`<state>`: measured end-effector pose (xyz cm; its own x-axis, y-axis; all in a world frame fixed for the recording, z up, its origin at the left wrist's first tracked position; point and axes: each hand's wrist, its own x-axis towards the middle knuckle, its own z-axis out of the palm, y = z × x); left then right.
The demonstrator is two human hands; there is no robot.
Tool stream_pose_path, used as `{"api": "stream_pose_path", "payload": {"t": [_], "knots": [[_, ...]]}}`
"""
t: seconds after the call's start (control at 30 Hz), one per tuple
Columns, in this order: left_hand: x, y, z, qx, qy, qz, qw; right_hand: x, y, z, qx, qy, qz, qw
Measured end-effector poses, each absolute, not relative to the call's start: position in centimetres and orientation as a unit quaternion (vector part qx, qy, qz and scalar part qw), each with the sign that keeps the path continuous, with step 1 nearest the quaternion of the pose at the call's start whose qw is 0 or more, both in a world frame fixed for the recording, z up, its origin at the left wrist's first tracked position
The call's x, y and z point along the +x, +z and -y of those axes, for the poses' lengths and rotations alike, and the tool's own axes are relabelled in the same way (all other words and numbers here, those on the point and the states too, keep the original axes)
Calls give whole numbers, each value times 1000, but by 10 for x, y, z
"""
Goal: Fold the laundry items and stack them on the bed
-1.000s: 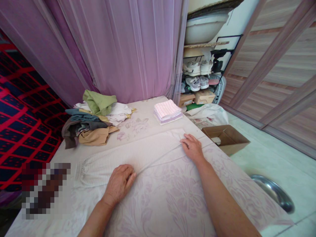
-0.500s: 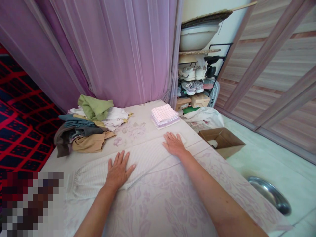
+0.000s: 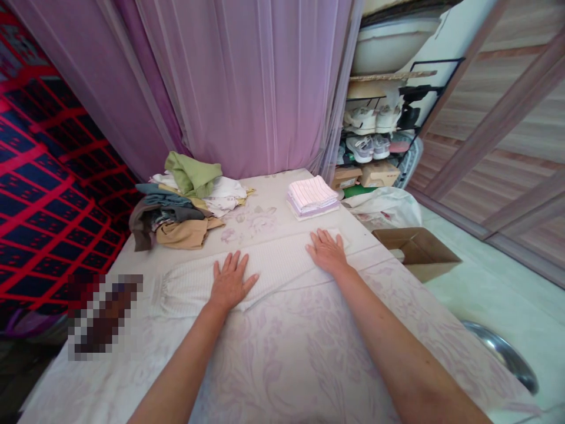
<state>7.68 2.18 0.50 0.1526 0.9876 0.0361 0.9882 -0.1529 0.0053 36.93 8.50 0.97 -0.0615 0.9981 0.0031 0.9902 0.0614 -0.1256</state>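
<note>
A pair of pale striped trousers, folded lengthwise, lies flat across the bed with its gathered end to the left. My left hand rests palm down on the middle of the fabric, fingers spread. Farther right, my right hand lies flat near the other end, its fingers also apart. Neither hand grips anything. Beyond my right hand sits a neat stack of folded clothes, with a pink striped piece on top. A loose heap of clothes in green, white, blue-grey and tan lies at the far left.
The bed has a pale floral sheet. Purple curtains hang behind it. At right are a shoe rack, an open cardboard box and a metal basin on the floor. A blurred-out patch covers something at left.
The camera view has turned a little left and down, so everything appears farther right. Both hands stay flat on the trousers in about the same places.
</note>
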Motion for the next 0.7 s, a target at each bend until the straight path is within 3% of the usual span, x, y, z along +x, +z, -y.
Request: {"api": "stream_pose_path", "payload": {"t": [0.13,0.23,0.47,0.6,0.7], "knots": [[65,10,-12,-782,-59,620,-31,336,21,-55,-639,46,753,152],[46,14,2,-801,-72,591,-60,298,26,-16,-528,150,809,209],[27,10,22,-815,-55,574,-67,261,29,35,-467,256,841,98],[33,7,21,-810,-55,581,-59,262,30,36,-492,302,810,102],[34,7,21,-809,-52,582,-61,258,27,36,-498,408,756,116]]}}
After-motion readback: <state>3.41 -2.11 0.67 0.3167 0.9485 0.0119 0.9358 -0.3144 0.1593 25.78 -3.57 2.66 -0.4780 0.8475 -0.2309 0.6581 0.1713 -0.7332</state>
